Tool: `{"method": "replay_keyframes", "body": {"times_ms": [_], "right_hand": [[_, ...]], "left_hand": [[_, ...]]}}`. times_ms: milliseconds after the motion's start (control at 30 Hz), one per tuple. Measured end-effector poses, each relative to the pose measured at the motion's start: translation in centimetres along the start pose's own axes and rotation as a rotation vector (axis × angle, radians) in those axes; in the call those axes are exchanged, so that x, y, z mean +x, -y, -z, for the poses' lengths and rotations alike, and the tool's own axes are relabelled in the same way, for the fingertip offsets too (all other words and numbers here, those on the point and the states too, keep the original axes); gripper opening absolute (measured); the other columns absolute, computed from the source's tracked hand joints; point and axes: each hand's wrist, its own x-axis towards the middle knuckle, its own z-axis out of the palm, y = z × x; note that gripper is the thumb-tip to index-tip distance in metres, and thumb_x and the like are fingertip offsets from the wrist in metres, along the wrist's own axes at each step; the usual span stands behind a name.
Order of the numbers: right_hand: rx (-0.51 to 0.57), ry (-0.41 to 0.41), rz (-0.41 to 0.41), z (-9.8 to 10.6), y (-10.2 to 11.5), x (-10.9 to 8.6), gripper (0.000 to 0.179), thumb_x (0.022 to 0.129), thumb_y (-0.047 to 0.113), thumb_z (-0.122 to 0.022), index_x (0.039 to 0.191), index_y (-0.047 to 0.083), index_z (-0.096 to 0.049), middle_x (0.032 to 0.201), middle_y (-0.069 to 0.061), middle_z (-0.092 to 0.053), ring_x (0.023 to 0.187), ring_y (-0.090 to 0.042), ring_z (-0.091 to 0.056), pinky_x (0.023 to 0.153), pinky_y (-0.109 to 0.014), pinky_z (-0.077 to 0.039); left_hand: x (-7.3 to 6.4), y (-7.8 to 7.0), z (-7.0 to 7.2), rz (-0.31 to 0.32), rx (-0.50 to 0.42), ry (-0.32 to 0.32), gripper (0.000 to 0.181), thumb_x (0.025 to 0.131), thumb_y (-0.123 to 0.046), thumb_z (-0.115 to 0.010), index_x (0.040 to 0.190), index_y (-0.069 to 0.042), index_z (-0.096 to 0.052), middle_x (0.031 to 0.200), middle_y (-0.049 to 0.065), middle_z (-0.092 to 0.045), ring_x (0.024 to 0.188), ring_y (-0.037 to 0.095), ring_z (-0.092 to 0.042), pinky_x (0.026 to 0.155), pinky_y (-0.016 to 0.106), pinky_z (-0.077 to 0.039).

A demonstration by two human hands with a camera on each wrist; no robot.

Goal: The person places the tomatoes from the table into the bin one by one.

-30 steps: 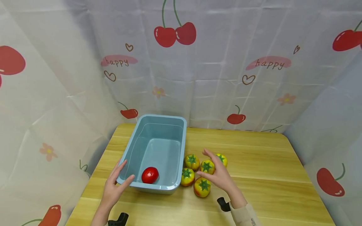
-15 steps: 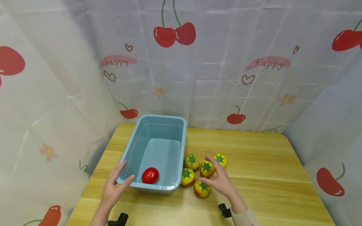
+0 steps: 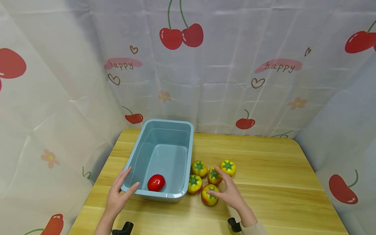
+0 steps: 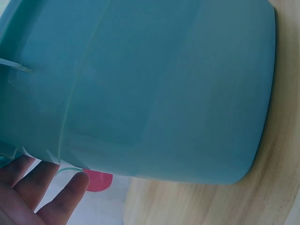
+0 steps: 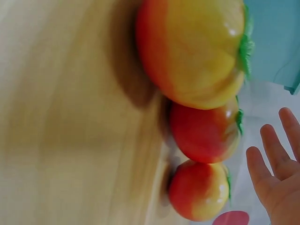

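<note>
A light blue plastic bin [image 3: 164,195] stands on the table, with one glossy red tomato [image 3: 156,182] lying inside near its front wall. At the bin's front-left corner my left hand [image 3: 117,195] rests on the rim, its thumb and fingers spread. Right of the bin, several yellow-and-red tomatoes with green leafy tops sit on the wood. My right hand [image 3: 230,192] hovers with thumb and fingers apart over the front tomato [image 3: 208,198] and the middle tomato [image 3: 213,179]. In the right wrist view, a large tomato [image 5: 197,51] is close to the camera, apart from the visible fingers.
A left tomato [image 3: 194,186] and a back-left tomato [image 3: 199,167] sit close beside the bin; a back-right tomato [image 3: 229,167] stands beyond my right hand. The wooden table [image 3: 282,182] ends at a cherry-printed curtain [image 3: 211,78] behind and on both sides.
My right hand has moved back toward me and slightly down from the middle and back-right tomatoes to above the front tomato. The left hand and bin have stayed in place.
</note>
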Motion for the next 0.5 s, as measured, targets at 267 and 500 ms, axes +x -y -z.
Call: {"method": "replay_keyframes", "body": {"times_ms": [267,500], "right_hand": [[-0.018,0.016,-0.042,-0.6,-1.1,-0.7,0.089,0.068,0.042,-0.083,0.142,0.015,-0.041,0.145,-0.011,-0.038,0.131,-0.036,-0.034,0.101,-0.058,-0.029],[-0.013,-0.006,-0.023,-1.1,-1.6,-1.1,0.089,0.067,0.039,-0.084,0.141,0.015,-0.042,0.143,-0.013,-0.039,0.13,-0.037,-0.034,0.101,-0.059,-0.028]], "left_hand": [[0.0,0.1,0.0,0.004,-0.002,-0.005,0.063,0.086,-0.025,-0.07,0.142,-0.021,-0.043,0.153,0.007,-0.021,0.135,0.038,-0.026,0.095,0.063,-0.033],[0.1,0.1,0.0,0.001,-0.006,-0.001,0.063,0.086,-0.025,-0.07,0.142,-0.021,-0.043,0.154,0.008,-0.021,0.134,0.038,-0.026,0.095,0.063,-0.033]]}}
